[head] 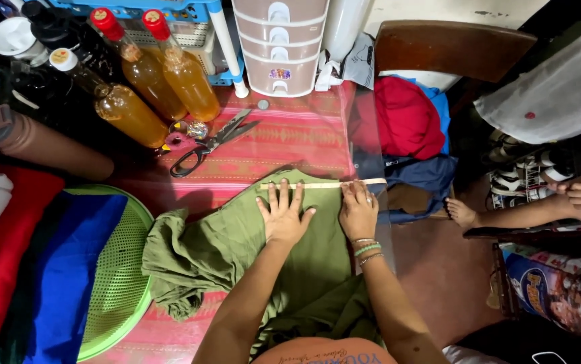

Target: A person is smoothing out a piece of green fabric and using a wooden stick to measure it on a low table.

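Note:
A green cloth lies spread on a table with a red striped cover. My left hand presses flat on the cloth, fingers spread. My right hand rests beside it, fingertips pinning a pale measuring tape that runs straight along the cloth's far edge. The right wrist wears several bangles. Black-handled scissors lie apart from both hands, farther back on the table.
Three bottles of amber liquid stand at the back left, a small drawer unit behind. A green plastic basket holds blue and red cloth at left. Another person's foot and hands show at right, near a wooden chair.

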